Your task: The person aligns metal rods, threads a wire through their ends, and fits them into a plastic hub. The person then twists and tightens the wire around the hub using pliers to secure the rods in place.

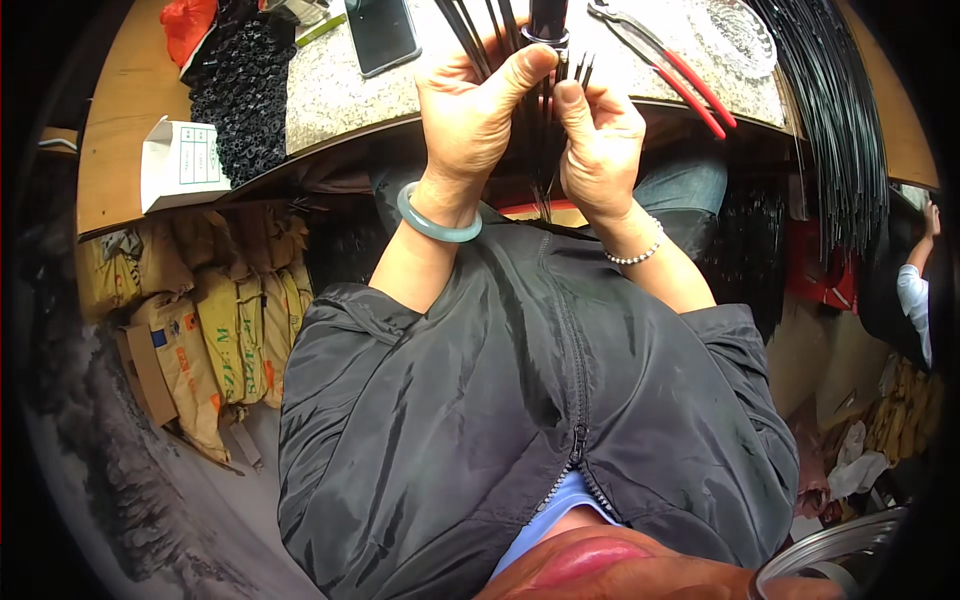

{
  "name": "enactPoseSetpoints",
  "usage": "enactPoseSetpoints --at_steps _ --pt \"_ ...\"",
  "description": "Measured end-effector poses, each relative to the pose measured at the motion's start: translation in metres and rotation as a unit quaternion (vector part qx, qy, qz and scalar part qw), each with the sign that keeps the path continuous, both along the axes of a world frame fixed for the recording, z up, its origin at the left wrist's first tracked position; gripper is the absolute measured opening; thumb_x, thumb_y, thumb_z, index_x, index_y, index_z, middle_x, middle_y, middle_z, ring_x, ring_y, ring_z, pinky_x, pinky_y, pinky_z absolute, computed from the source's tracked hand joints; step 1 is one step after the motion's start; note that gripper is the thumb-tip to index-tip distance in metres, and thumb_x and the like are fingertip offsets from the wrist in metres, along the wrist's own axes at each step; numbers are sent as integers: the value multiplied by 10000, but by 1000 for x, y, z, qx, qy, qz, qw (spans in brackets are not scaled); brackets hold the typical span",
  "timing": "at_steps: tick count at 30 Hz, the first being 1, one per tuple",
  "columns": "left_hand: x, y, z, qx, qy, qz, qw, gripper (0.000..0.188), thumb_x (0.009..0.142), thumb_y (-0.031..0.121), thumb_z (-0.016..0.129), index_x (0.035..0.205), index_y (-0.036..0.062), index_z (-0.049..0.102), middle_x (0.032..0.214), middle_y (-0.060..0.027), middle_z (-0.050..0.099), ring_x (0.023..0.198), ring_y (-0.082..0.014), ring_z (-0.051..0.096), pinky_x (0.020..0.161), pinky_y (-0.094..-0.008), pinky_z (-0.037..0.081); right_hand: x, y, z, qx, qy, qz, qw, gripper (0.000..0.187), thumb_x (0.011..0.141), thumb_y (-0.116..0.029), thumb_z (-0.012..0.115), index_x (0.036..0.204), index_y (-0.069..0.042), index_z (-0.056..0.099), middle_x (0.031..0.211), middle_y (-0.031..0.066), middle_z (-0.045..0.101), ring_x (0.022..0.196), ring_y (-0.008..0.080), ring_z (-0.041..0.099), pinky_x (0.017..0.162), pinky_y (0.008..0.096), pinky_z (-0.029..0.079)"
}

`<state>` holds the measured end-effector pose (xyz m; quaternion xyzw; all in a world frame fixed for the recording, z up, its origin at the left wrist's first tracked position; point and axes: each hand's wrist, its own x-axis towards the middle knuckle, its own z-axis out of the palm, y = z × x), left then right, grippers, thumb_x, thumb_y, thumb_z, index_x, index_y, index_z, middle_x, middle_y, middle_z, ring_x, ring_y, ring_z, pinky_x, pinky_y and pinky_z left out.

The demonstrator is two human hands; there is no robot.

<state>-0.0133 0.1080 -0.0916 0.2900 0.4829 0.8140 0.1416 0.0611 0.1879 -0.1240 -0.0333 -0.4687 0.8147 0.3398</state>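
Over the table's near edge, my left hand (462,115) is closed on a black tube (547,18) with a silvery ring (545,38) round it. Its thumb presses beside the ring. Several thin black rods (463,28), which look like umbrella ribs, fan out at the top from this hand, and more hang below it. Close by on the right, my right hand (603,150) pinches a few thin black rods (585,68) with pale tips between thumb and fingers. The fingers hide where the rods meet the tube.
Red-handled pliers (690,88) and a clear glass dish (735,40) lie right on the speckled table (330,105). A phone (383,35), a heap of small black parts (240,95) and a white box (185,165) are left. A long rod bundle (835,130) hangs off the right edge.
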Motion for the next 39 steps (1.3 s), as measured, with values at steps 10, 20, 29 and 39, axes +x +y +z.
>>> enactPoseSetpoints --at_steps 10,20,29,39 --pt "-2 1 -6 23 9 40 999 253 803 75 708 1026 -18 635 868 -41 663 767 -94 600 707 -223 487 -2 3 0 -11 -33 5 999 164 857 -84 655 966 38 642 863 35 659 751 48 571 686 177 458" --pt "4 2 0 61 -9 28 998 218 827 94 685 1010 -12 635 845 -42 663 755 -103 610 708 -220 486 -2 5 4 66 -68 3 995 133 875 -86 629 960 13 656 874 38 666 772 67 588 720 190 463" --pt "0 5 -9 42 1 38 998 174 836 111 677 968 0 648 862 -41 673 758 -97 610 716 -220 480 -15 15 -3 -39 -44 77 995 149 841 -115 680 897 23 674 791 26 666 684 47 572 626 180 466" --pt "-4 3 -17 35 43 49 997 225 865 184 650 988 -4 632 893 -70 667 784 -127 616 735 -260 485 -16 15 -1 -29 -60 120 991 151 871 -155 647 925 -14 652 820 3 641 705 39 551 645 177 443"
